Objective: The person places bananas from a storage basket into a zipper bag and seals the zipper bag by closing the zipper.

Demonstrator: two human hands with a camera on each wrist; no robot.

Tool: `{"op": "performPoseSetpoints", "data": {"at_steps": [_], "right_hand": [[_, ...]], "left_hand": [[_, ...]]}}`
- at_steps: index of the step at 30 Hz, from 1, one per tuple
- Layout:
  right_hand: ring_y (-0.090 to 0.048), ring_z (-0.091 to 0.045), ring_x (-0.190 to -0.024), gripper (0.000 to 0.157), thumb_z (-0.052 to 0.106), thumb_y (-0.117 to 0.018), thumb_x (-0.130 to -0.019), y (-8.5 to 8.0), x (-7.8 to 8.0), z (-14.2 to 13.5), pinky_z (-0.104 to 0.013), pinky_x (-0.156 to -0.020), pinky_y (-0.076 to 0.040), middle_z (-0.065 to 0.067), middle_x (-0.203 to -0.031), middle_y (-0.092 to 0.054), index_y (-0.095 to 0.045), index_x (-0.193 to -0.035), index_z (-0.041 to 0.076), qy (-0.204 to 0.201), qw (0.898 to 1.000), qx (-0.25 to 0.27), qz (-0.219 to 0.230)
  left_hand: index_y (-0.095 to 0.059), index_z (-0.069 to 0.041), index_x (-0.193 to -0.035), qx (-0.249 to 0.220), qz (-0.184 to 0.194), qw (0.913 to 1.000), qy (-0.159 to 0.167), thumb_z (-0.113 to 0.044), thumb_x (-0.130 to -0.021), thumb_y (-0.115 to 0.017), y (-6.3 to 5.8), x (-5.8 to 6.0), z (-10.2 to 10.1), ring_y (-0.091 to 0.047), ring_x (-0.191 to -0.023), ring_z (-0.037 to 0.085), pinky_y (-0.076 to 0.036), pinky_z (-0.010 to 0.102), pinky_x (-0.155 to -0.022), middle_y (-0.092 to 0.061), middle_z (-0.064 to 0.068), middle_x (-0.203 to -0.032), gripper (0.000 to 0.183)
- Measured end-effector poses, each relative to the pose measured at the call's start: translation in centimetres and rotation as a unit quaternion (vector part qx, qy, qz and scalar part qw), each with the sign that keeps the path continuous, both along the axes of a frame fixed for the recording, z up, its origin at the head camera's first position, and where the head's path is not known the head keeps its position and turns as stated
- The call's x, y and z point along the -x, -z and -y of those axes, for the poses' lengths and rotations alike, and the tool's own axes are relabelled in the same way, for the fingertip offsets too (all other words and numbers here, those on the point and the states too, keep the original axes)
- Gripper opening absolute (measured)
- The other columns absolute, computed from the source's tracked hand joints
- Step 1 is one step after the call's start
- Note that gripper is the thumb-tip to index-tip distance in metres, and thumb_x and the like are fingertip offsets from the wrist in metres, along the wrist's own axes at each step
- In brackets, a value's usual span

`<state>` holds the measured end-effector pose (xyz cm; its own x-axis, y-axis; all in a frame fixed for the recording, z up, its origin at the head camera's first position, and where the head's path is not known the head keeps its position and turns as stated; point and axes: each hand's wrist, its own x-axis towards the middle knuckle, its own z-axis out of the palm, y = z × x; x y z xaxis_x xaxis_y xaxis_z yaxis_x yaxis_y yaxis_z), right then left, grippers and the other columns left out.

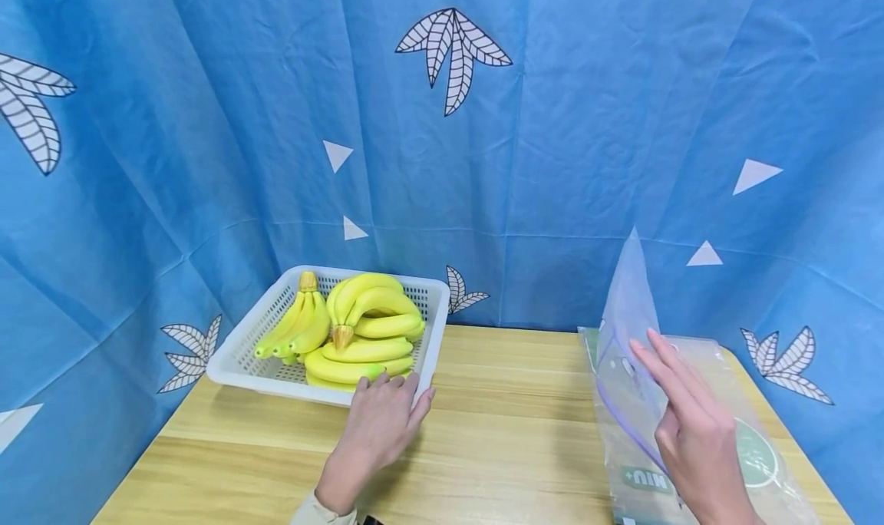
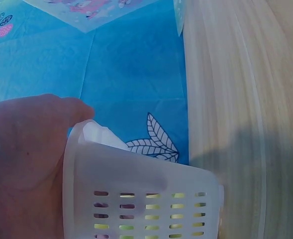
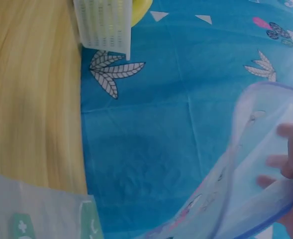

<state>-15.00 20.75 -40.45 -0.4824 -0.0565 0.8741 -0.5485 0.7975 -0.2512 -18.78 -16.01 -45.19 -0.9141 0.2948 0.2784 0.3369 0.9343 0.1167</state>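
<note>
At the left, a white plastic basket (image 1: 249,377) holds several bunches of yellow bananas (image 1: 366,348). My left hand (image 1: 380,421) reaches over the basket's front rim near its right corner. Its fingers dip inside beside the nearest bananas, fingertips hidden, with the thumb at the rim. In the left wrist view this hand (image 2: 27,154) lies over the rim, and skin shows through the basket's slots. On the right my right hand (image 1: 697,425) holds up the film of a clear zip bag (image 1: 631,302) with a purple zip line. Its fingertips show through the film in the right wrist view.
Under the zip bag lies more clear plastic packaging (image 1: 732,379) with green print, at the table's right side. The wooden table (image 1: 511,417) ends at a blue curtain (image 1: 552,141) with leaf prints, close behind the basket.
</note>
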Motion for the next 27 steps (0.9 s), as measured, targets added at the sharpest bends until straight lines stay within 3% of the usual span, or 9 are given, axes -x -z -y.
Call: {"op": "performPoseSetpoints", "data": {"at_steps": [4,8,11,14,16,18,21,24,27], "right_hand": [[-0.048,-0.007,-0.137,0.063,-0.022,-0.037,-0.088,0.7,0.2,-0.3,-0.007,-0.107,-0.033,-0.014,-0.140,-0.063,-0.068,-0.134,0.007,-0.006,0.999,0.020,0.048],[-0.048,-0.008,-0.138,0.063,-0.023,-0.037,-0.089,1.1,0.5,-0.1,-0.005,-0.101,-0.034,-0.014,-0.141,-0.062,-0.067,-0.136,0.007,-0.015,0.997,0.035,0.060],[-0.051,-0.013,-0.136,0.062,-0.024,-0.039,-0.089,1.4,0.8,0.3,-0.006,-0.084,-0.038,-0.015,-0.140,-0.063,-0.066,-0.136,0.005,-0.028,0.998,0.043,0.046],[-0.055,-0.006,-0.129,0.064,-0.024,-0.040,-0.088,1.6,1.2,0.9,-0.008,-0.071,-0.034,-0.013,-0.141,-0.063,-0.063,-0.139,0.005,-0.042,0.996,0.052,0.051],[-0.053,-0.006,-0.130,0.066,-0.025,-0.041,-0.087,1.8,1.3,1.2,-0.007,-0.073,-0.038,-0.012,-0.143,-0.061,-0.060,-0.143,0.006,-0.054,0.995,0.059,0.067],[-0.052,-0.007,-0.132,0.067,-0.025,-0.042,-0.087,1.9,1.3,1.5,-0.006,-0.085,-0.041,-0.012,-0.146,-0.059,-0.058,-0.145,0.006,-0.066,0.992,0.064,0.083],[-0.048,-0.017,-0.140,0.064,-0.024,-0.045,-0.089,2.1,1.3,1.9,-0.007,-0.096,-0.038,-0.013,-0.147,-0.058,-0.058,-0.144,0.005,-0.078,0.991,0.069,0.080],[-0.049,-0.022,-0.140,0.059,-0.023,-0.048,-0.090,2.2,1.3,2.2,-0.007,-0.091,-0.038,-0.015,-0.146,-0.058,-0.060,-0.142,0.003,-0.079,0.992,0.071,0.064],[-0.047,-0.022,-0.141,0.059,-0.023,-0.048,-0.092,2.4,1.1,2.6,-0.007,-0.094,-0.039,-0.015,-0.149,-0.054,-0.059,-0.144,0.004,-0.081,0.992,0.065,0.075]], "left_hand": [[-0.067,-0.007,-0.128,-0.005,0.019,0.9998,0.001,-0.050,-0.109,-0.040,-0.4,0.0,-0.2,-0.066,-0.108,0.034,-0.050,0.055,-0.090,-0.073,0.013,-0.117,0.054],[-0.069,-0.004,-0.122,-0.024,0.053,0.9983,0.004,-0.052,-0.108,-0.040,-1.1,0.0,-0.3,-0.066,-0.104,0.035,-0.050,0.058,-0.092,-0.072,0.016,-0.111,0.057],[-0.070,-0.002,-0.117,-0.036,0.082,0.9959,0.004,-0.050,-0.107,-0.046,-1.9,-0.2,-0.4,-0.066,-0.102,0.035,-0.051,0.059,-0.093,-0.071,0.018,-0.108,0.054],[-0.070,-0.001,-0.114,-0.039,0.099,0.9944,-0.002,-0.046,-0.105,-0.053,-3.0,-0.5,-0.5,-0.065,-0.098,0.034,-0.054,0.056,-0.090,-0.069,0.018,-0.106,0.050],[-0.071,0.001,-0.114,-0.036,0.087,0.9955,-0.010,-0.044,-0.104,-0.056,-3.9,-0.7,-0.8,-0.063,-0.098,0.034,-0.055,0.053,-0.086,-0.067,0.019,-0.111,0.049],[-0.071,0.000,-0.115,-0.050,0.062,0.9967,-0.017,-0.042,-0.104,-0.059,-4.7,-0.7,-1.5,-0.060,-0.104,0.035,-0.055,0.052,-0.088,-0.063,0.020,-0.121,0.046],[-0.069,-0.004,-0.125,-0.097,0.033,0.9947,-0.009,-0.043,-0.104,-0.058,-5.5,-0.8,-3.4,-0.054,-0.121,0.035,-0.050,0.052,-0.100,-0.056,0.019,-0.138,0.045],[-0.061,-0.011,-0.139,-0.173,0.057,0.9818,0.053,-0.048,-0.105,-0.052,-5.5,-0.9,-6.5,-0.051,-0.132,0.029,-0.045,0.050,-0.109,-0.053,0.012,-0.146,0.051],[-0.048,-0.015,-0.153,-0.245,0.117,0.9538,0.129,-0.056,-0.105,-0.046,-4.7,-1.0,-9.9,-0.052,-0.134,0.022,-0.047,0.044,-0.109,-0.052,0.005,-0.149,0.063]]}}
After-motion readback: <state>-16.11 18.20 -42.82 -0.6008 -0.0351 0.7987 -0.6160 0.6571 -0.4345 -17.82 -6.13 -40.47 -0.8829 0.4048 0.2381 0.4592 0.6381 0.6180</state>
